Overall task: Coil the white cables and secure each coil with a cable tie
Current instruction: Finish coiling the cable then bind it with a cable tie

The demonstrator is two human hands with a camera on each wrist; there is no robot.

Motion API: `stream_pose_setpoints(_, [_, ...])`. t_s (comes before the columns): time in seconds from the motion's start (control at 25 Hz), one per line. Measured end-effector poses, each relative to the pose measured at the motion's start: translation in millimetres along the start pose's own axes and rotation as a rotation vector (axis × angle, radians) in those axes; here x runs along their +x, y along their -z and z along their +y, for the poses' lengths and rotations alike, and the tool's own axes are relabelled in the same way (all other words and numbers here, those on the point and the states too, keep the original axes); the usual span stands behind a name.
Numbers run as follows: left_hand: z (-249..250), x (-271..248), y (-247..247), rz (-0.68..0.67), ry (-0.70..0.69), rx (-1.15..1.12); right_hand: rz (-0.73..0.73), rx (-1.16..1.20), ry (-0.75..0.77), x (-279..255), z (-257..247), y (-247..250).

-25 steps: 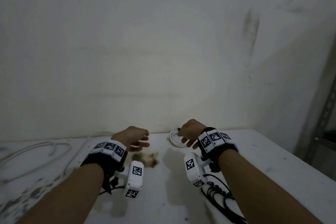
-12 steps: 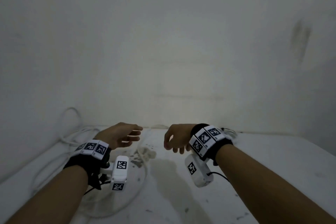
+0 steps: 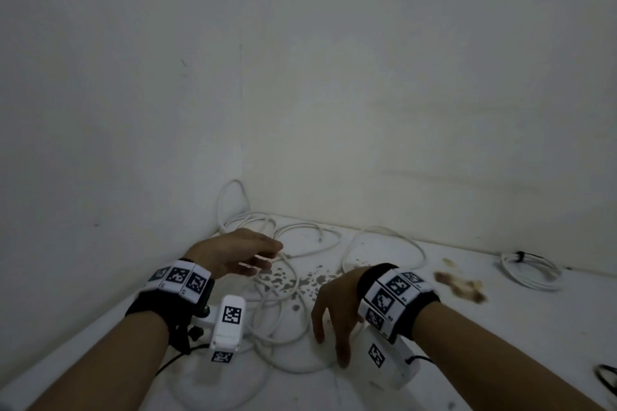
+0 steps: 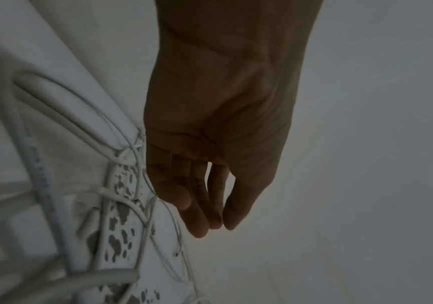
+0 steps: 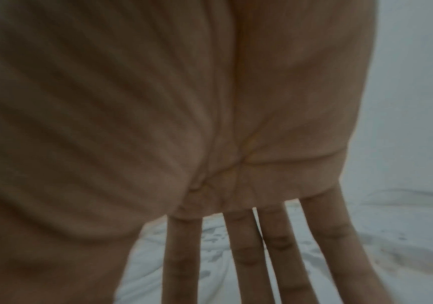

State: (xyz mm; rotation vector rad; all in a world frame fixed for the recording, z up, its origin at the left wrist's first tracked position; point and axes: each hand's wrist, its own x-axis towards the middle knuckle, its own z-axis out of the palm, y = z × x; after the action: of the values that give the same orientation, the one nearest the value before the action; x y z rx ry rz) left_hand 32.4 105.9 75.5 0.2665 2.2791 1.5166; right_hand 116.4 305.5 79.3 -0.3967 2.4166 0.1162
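A dim white desk (image 3: 500,337) set into a corner between two pale walls. At the left, in the corner, a loose tangle of white cables (image 3: 287,277) sprawls over the stained surface, not yet coiled or tied. The left hand (image 3: 233,253) hovers above this tangle, palm down, fingers straight and relaxed, holding nothing. To its right, the right hand (image 3: 337,314) hangs low over the near loops, fingers spread and pointing down at the desk, also empty; whether its fingertips touch a cable cannot be told. Far right lies one finished coil (image 3: 531,272), bound with a dark cable tie (image 3: 518,256). Judging from this, one cable is done and the tangle remains.
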Motion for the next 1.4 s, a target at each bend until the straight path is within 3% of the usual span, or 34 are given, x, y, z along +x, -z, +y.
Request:
stream_pose_setpoints(0.08, [-4.0,-6.5,-3.5,-0.083,-0.026,0.059,0.042,-0.036,0.003,9.9,-2.0,-10.5])
stream_pose_setpoints(0.2, [0.5,-15.2,-17.8,-0.269,-0.060,0.182,-0.008,-0.119,-0.018,3.8,2.0,-13.6])
stream_pose_setpoints(0.28, [6.1,-17.7,-31.3,-0.387,-0.083,0.290,0.039,-0.005,0.011,-18.6,17.9,0.3])
stream_pose_setpoints(0.32, [9.2,-17.7,-37.8,-0.420,-0.102,0.305,0.138,0.127,0.057,-34.2,29.1,10.2])
stream_pose_setpoints(0.4, [15.3,-15.6,-46.9,-0.410,-0.146,0.197,0.490,0.390,0.148,-69.6,50.7,33.6])
stream_pose_setpoints(0.48, [22.5,-9.6,-51.1,-0.293,-0.255,0.008,0.933,0.620,0.141,-100.1,66.5,50.3])
stream_pose_setpoints(0.56, [29.6,-1.0,-53.3,-0.137,-0.368,0.063,1.312,0.872,0.111,-123.6,80.9,59.6])
stream_pose_setpoints(0.64, [31.7,10.7,-55.6,-0.015,-0.369,0.175,1.476,0.994,0.112,-141.8,94.7,62.4])
stream_pose_setpoints(0.84, [65.0,20.7,-73.5,0.130,-0.384,-0.219,1.401,0.963,0.185,-154.7,102.9,52.8])
stream_pose_setpoints(0.92, [85.7,23.3,-84.3,0.177,-0.441,-0.236,1.318,0.992,0.201,-153.4,103.2,46.1])
stream_pose_setpoints(1.0, [102.5,21.4,-96.8,0.082,-0.499,-0.123,1.260,0.965,0.194,-152.5,105.3,40.9])
stream_pose_setpoints(1.08, [111.6,18.5,-110.9,-0.085,-0.468,-0.141,1.291,0.954,0.173,-152.3,105.9,38.3])
stream_pose_setpoints(1.24, [116.1,22.8,-130.6,-0.122,-0.326,-0.647,1.456,0.998,0.044,-146.6,120.9,30.6])
stream_pose_setpoints(1.4, [122.6,24.1,-133.3,-0.343,-0.261,-1.153,1.360,1.129,0.002,-133.6,134.5,6.6])
